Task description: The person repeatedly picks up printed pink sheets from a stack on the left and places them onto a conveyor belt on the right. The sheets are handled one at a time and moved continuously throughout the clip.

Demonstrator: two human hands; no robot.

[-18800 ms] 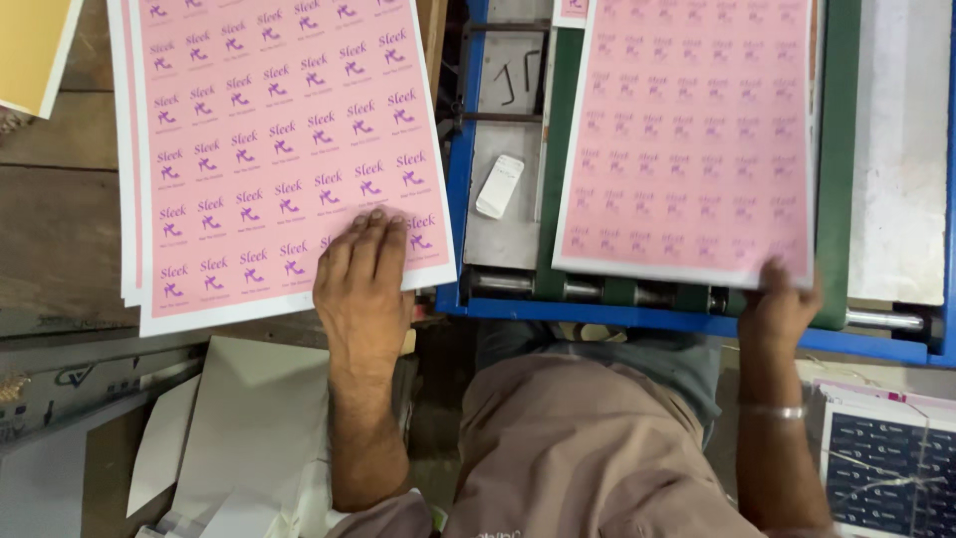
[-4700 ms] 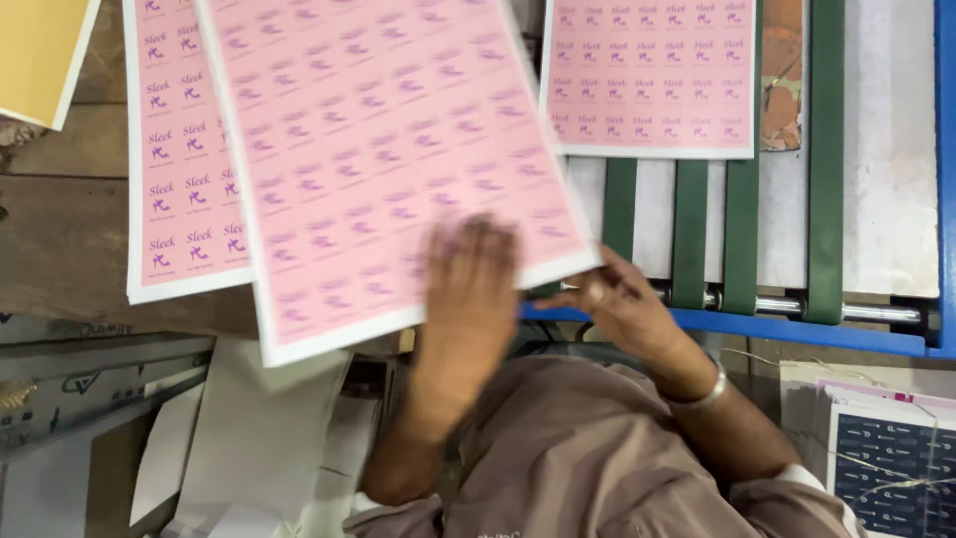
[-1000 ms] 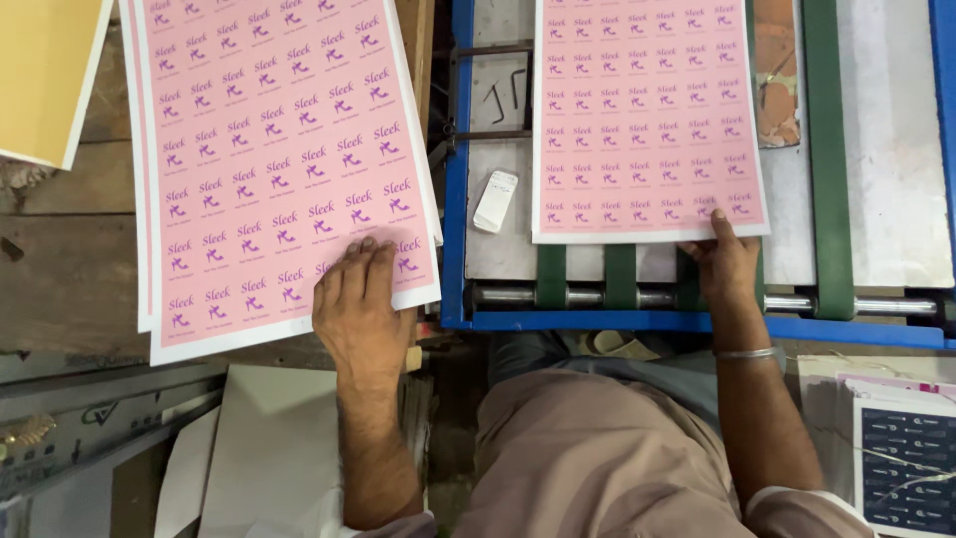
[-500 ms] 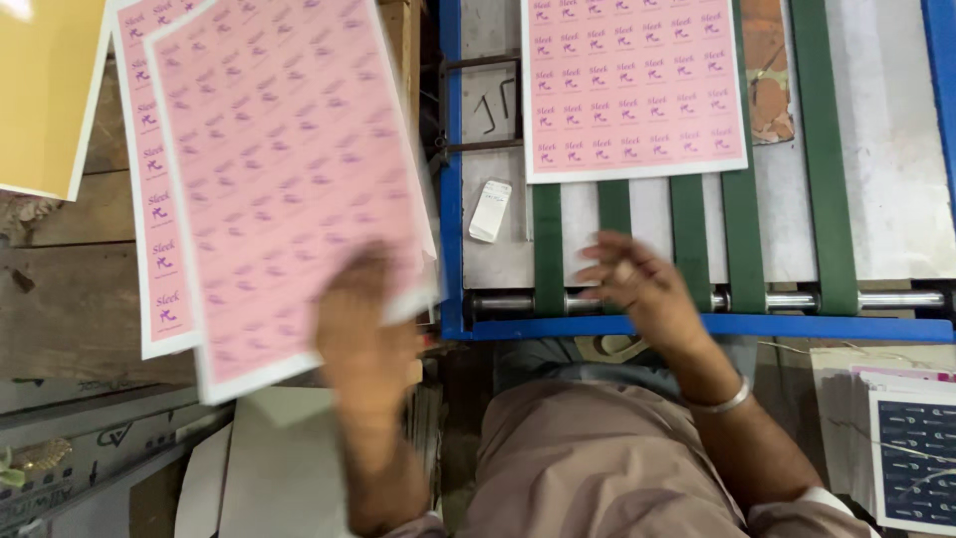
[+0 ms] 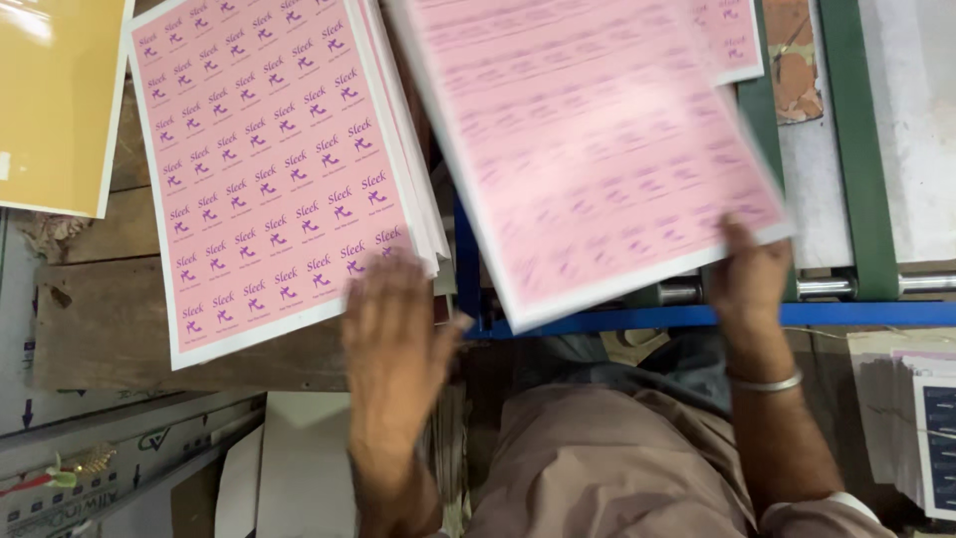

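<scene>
Pink sheet (image 5: 588, 139) now lifted over conveyor, right hand (image 5: 749, 274) gripping corner, left hand (image 5: 393, 339) beside stack (image 5: 269, 169)

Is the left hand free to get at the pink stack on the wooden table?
Probably yes: the left hand is open at the stack's near corner, nothing lying between; the right hand carries the loose sheet.
</scene>
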